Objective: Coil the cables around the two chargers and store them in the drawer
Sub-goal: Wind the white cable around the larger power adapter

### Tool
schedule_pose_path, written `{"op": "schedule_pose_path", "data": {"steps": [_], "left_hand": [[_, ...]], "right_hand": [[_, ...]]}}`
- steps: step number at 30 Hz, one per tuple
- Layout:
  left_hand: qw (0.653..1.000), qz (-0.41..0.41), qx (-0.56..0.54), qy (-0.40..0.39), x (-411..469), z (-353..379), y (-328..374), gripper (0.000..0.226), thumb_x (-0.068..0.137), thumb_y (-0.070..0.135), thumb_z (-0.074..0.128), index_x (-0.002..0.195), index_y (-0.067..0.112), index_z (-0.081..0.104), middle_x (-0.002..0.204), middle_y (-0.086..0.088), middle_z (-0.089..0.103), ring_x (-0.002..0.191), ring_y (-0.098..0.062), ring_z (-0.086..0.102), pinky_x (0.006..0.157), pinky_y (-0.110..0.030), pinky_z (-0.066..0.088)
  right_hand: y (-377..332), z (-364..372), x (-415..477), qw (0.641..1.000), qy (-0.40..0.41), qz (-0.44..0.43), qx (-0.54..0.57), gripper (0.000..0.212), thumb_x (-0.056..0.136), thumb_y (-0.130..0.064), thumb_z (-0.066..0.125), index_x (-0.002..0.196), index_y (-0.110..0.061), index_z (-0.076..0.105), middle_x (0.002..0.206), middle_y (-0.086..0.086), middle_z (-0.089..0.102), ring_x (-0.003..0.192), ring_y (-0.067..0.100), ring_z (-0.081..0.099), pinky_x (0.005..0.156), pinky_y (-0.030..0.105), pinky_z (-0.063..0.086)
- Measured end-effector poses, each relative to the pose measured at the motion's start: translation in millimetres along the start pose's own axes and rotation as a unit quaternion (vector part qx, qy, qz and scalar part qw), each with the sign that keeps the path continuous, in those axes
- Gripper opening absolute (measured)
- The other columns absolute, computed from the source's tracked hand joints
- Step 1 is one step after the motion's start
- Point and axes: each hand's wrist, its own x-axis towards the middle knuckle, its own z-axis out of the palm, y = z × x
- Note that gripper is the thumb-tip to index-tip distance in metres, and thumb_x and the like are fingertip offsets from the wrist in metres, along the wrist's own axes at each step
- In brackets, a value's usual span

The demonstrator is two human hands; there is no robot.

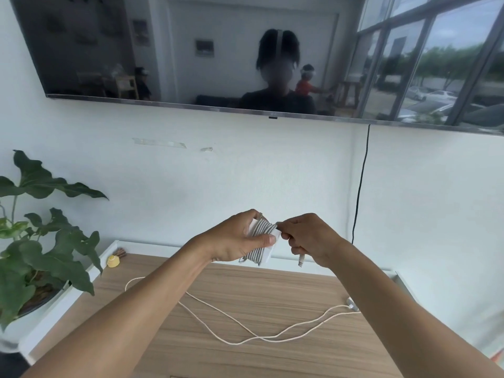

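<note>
My left hand (237, 238) grips a white charger (266, 256) raised above the cabinet, with grey cable (260, 231) wound in many turns around it. My right hand (308, 238) pinches the free end of that cable right beside the charger; the cable's plug (300, 260) hangs down below my fingers. A second white cable (245, 326) lies loose in curves across the wooden cabinet top (272, 358), ending at a small connector (352, 304) at the right. Its charger is not visible, and no drawer is in view.
A potted plant with large green leaves (41, 255) stands at the left edge of the cabinet. A small yellow object (113, 260) sits near the back left corner. A wall-mounted television (245, 50) hangs above, with a black cord (361, 184) running down the wall.
</note>
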Motion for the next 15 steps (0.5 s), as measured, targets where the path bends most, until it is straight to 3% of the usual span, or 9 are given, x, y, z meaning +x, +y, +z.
{"op": "schedule_pose_path", "data": {"steps": [3, 5, 8, 10, 12, 14, 15], "left_hand": [[0.999, -0.022, 0.021, 0.042, 4, 4, -3, 0.038, 0.085, 0.041, 0.067, 0.110, 0.018, 0.051, 0.097, -0.005, 0.061, 0.073, -0.020, 0.058, 0.059, -0.035, 0.048], [0.995, -0.021, 0.065, 0.078, 6, 4, -3, 0.041, 0.086, 0.045, 0.065, 0.111, 0.017, 0.049, 0.100, -0.003, 0.058, 0.069, -0.013, 0.055, 0.055, -0.027, 0.044], [0.988, -0.018, 0.059, 0.139, 8, 6, -2, 0.038, 0.086, 0.043, 0.063, 0.108, 0.015, 0.050, 0.103, -0.008, 0.062, 0.067, -0.011, 0.054, 0.054, -0.026, 0.043], [0.986, -0.016, 0.005, 0.166, 9, 8, 0, 0.031, 0.088, 0.037, 0.063, 0.104, 0.012, 0.051, 0.100, -0.012, 0.066, 0.069, -0.014, 0.058, 0.053, -0.030, 0.047], [0.982, -0.020, -0.040, 0.183, 9, 10, 0, 0.029, 0.089, 0.034, 0.062, 0.102, 0.011, 0.051, 0.097, -0.014, 0.066, 0.070, -0.018, 0.060, 0.050, -0.030, 0.048], [0.977, -0.038, -0.086, 0.191, 11, 12, -2, 0.028, 0.090, 0.033, 0.062, 0.102, 0.010, 0.051, 0.093, -0.011, 0.066, 0.072, -0.021, 0.063, 0.050, -0.031, 0.048], [0.974, -0.047, -0.110, 0.193, 11, 14, -2, 0.025, 0.090, 0.030, 0.062, 0.101, 0.010, 0.051, 0.088, -0.008, 0.065, 0.071, -0.020, 0.063, 0.050, -0.032, 0.047]], "right_hand": [[-6, 5, -4, 1.000, 0.015, -0.013, 0.022, 0.020, 0.090, -0.007, 0.052, 0.077, -0.003, 0.066, 0.057, 0.003, 0.041, 0.040, 0.011, 0.031, 0.040, 0.021, 0.029], [-7, 12, -7, 0.998, 0.032, -0.037, 0.028, 0.022, 0.091, -0.007, 0.049, 0.074, -0.004, 0.063, 0.056, 0.004, 0.041, 0.040, 0.013, 0.035, 0.042, 0.024, 0.034], [-1, 24, -12, 0.989, 0.085, -0.106, 0.056, 0.024, 0.094, -0.006, 0.048, 0.081, -0.008, 0.068, 0.060, 0.001, 0.062, 0.051, 0.014, 0.058, 0.059, 0.029, 0.055], [4, 31, -15, 0.979, 0.124, -0.161, 0.021, 0.025, 0.094, -0.008, 0.048, 0.085, -0.021, 0.068, 0.072, 0.000, 0.071, 0.065, 0.015, 0.068, 0.068, 0.030, 0.058], [10, 37, -17, 0.967, 0.152, -0.202, -0.012, 0.026, 0.093, -0.011, 0.052, 0.086, -0.028, 0.069, 0.078, -0.008, 0.073, 0.074, 0.004, 0.067, 0.069, 0.019, 0.054], [13, 41, -18, 0.958, 0.175, -0.226, -0.029, 0.022, 0.093, -0.012, 0.055, 0.092, -0.025, 0.073, 0.079, -0.017, 0.070, 0.075, -0.006, 0.062, 0.064, 0.005, 0.044], [14, 43, -19, 0.954, 0.186, -0.234, -0.032, 0.021, 0.093, -0.012, 0.055, 0.096, -0.022, 0.073, 0.079, -0.017, 0.070, 0.075, -0.006, 0.061, 0.063, 0.004, 0.042]]}}
